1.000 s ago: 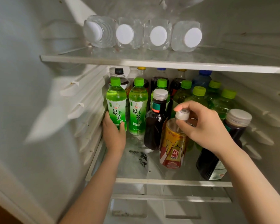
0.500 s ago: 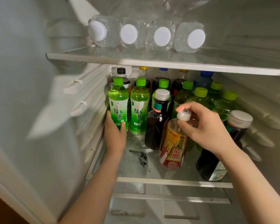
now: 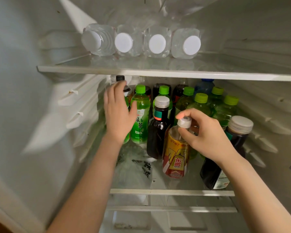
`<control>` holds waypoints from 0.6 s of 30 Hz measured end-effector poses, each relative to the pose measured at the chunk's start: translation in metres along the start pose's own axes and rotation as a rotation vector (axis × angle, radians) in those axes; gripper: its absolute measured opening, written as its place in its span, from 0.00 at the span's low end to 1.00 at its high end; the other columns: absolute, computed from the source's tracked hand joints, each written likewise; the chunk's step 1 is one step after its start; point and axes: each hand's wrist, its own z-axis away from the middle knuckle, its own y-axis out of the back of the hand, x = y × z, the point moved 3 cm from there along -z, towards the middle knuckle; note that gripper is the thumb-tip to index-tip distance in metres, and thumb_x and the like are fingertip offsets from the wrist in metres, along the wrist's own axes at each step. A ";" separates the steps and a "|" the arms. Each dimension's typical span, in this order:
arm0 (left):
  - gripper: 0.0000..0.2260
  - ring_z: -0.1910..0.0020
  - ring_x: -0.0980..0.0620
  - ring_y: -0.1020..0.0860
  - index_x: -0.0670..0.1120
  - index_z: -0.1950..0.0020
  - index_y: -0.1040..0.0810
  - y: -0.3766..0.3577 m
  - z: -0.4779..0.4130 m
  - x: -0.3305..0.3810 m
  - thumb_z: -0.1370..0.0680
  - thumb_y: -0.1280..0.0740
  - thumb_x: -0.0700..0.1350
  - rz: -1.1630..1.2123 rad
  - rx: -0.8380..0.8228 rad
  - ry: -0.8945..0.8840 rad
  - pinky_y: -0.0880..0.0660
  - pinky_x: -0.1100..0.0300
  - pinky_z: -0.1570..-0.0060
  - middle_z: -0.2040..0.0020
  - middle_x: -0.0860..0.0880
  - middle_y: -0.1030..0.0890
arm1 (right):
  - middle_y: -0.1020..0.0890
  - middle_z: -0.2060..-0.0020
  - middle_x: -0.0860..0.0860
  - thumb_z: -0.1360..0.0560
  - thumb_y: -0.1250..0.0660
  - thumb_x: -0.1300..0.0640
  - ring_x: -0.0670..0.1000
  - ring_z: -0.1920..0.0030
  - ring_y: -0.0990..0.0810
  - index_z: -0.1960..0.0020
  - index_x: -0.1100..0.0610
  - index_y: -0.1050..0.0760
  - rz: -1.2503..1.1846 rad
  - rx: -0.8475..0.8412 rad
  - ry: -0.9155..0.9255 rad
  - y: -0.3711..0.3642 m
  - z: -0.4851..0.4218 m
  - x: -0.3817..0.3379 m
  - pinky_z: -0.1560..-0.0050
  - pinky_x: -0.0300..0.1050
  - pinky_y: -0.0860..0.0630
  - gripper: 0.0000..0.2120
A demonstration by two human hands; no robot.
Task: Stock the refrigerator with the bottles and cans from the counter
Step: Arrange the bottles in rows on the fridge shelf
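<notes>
On the fridge's middle glass shelf [image 3: 171, 192] stands a yellow and red drink bottle [image 3: 175, 158] with a white cap. My right hand [image 3: 207, 135] pinches that cap from above. My left hand [image 3: 118, 113] is spread with straight fingers in front of the leftmost green tea bottle [image 3: 126, 139], hiding most of it; whether it touches is unclear. A second green tea bottle [image 3: 140, 118] stands just to the right of that hand. Behind my fingertips sits a black-capped bottle [image 3: 120, 78].
A dark bottle with a white cap [image 3: 158, 132] stands beside the yellow bottle, another dark bottle [image 3: 215, 172] at the right front. Several green-capped bottles [image 3: 201, 105] fill the back. Several water bottles [image 3: 157, 43] lie on the upper shelf [image 3: 141, 71].
My left hand let go of the leftmost green tea bottle's base and rose with fingers spread. My right hand still pinches the yellow bottle's cap. The view moved closer.
</notes>
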 end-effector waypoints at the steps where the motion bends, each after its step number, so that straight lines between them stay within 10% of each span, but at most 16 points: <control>1: 0.26 0.31 0.46 0.34 0.42 0.29 0.35 -0.005 -0.012 0.002 0.25 0.33 0.42 0.009 -0.111 -0.037 0.39 0.51 0.29 0.32 0.44 0.30 | 0.20 0.53 0.44 0.29 0.31 0.61 0.47 0.54 0.21 0.46 0.47 0.26 -0.002 0.004 0.001 0.000 0.000 0.000 0.54 0.48 0.22 0.14; 7: 0.35 0.28 0.49 0.38 0.51 0.24 0.42 -0.037 -0.049 0.006 0.28 0.31 0.38 0.043 -0.670 -0.088 0.42 0.61 0.35 0.26 0.48 0.39 | 0.20 0.53 0.43 0.28 0.31 0.59 0.45 0.54 0.21 0.45 0.47 0.25 -0.011 0.031 -0.014 -0.003 0.002 0.002 0.53 0.44 0.22 0.14; 18: 0.28 0.35 0.47 0.31 0.48 0.32 0.27 -0.038 -0.060 0.015 0.32 0.27 0.38 -0.049 -0.664 -0.090 0.36 0.60 0.38 0.34 0.46 0.32 | 0.21 0.52 0.41 0.28 0.31 0.59 0.42 0.53 0.22 0.45 0.45 0.26 -0.024 0.033 0.000 -0.002 0.002 0.003 0.53 0.40 0.22 0.14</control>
